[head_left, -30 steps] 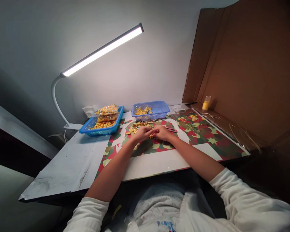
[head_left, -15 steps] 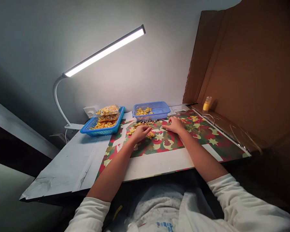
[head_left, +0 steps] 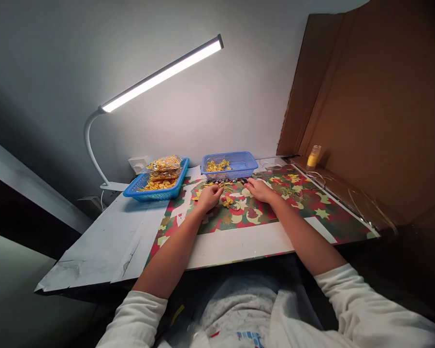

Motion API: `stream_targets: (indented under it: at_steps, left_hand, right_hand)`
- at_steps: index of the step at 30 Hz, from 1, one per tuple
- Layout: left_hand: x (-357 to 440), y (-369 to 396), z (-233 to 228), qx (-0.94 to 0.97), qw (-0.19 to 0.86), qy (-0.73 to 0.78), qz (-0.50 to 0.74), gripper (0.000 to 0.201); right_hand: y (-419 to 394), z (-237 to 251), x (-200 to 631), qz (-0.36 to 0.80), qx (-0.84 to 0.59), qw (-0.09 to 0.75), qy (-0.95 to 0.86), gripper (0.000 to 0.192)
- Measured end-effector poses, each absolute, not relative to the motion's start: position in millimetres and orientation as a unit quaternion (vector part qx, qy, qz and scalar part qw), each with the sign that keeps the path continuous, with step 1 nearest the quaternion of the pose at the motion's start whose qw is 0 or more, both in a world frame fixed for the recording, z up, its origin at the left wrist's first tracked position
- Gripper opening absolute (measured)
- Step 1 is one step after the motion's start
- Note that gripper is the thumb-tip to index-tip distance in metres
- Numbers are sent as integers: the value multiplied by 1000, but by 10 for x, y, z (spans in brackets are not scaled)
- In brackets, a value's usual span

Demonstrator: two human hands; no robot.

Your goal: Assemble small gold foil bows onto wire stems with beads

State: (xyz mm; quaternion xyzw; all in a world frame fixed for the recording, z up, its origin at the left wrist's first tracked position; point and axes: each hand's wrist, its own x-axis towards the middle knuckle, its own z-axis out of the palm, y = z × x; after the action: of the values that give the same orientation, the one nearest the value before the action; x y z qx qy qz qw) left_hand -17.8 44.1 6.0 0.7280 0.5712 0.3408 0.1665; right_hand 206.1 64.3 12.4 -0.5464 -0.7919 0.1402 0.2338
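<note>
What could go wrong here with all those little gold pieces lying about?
The loose gold bows lie scattered between the left hand and right hand, so a sweep of a wrist might knock some away. They may also be hard to spot on the busy patterned paper. The small yellow bottle stands near the cardboard wall and could tip if bumped.

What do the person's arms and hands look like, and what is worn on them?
Both arms wear loose white sleeves pushed up to about the elbow: the left sleeve and the right sleeve. The forearms are bare below them. The left hand and right hand are bare too: no gloves, and no watch or bracelet shows at either wrist. Whether any rings are worn is too small to tell.
</note>
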Motion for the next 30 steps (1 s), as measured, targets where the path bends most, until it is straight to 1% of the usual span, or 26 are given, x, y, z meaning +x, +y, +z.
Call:
stream_targets:
  at_steps: [3, 6, 9, 13, 16, 20, 30]
  left_hand:
    - [-183, 443, 61, 725, 168, 579, 334, 38]
    - [-184, 440, 59, 722, 165, 583, 333, 38]
    - [-187, 444, 53, 723, 166, 583, 331, 39]
    - [-190, 449, 52, 726, 162, 582, 329, 39]
    - [-188, 449, 55, 726, 157, 580, 334, 39]
    - [-186, 450, 51, 728, 153, 578, 336, 38]
    - [-183, 454, 49, 727, 158, 580, 333, 38]
  right_hand:
    - [586, 157, 2036, 198, -488, 234, -817, 34]
    - [541, 169, 2003, 239, -467, 210, -825, 44]
    - [514, 154, 1953, 237, -474, 172, -830, 46]
    - [465, 152, 1898, 193, -478, 158, -842, 49]
    - [409, 188, 1880, 166, -487, 141, -846, 48]
    - [358, 224, 1863, 137, -492, 112, -852, 41]
    - [370, 175, 1825, 97, -500, 106, -854, 37]
